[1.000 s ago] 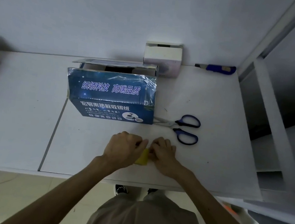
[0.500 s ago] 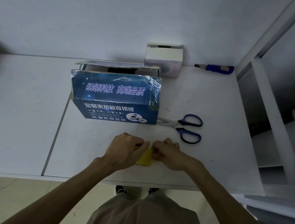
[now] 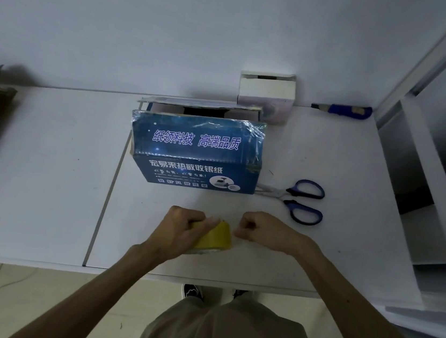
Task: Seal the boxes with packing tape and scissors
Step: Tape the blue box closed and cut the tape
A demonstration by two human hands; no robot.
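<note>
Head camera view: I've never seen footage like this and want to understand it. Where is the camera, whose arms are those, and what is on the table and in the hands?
No machine here: a person wears a wide-angle camera on the head, so you look down along their own arms. On the white table stand a blue box, partly open on top, and a small white box behind it. Scissors lie right of the blue box; a blue utility knife lies by the wall. The left hand grips a yellow tape roll. The right hand beside it is curled, perhaps pinching the tape's end; the strip is too faint to see.
</note>
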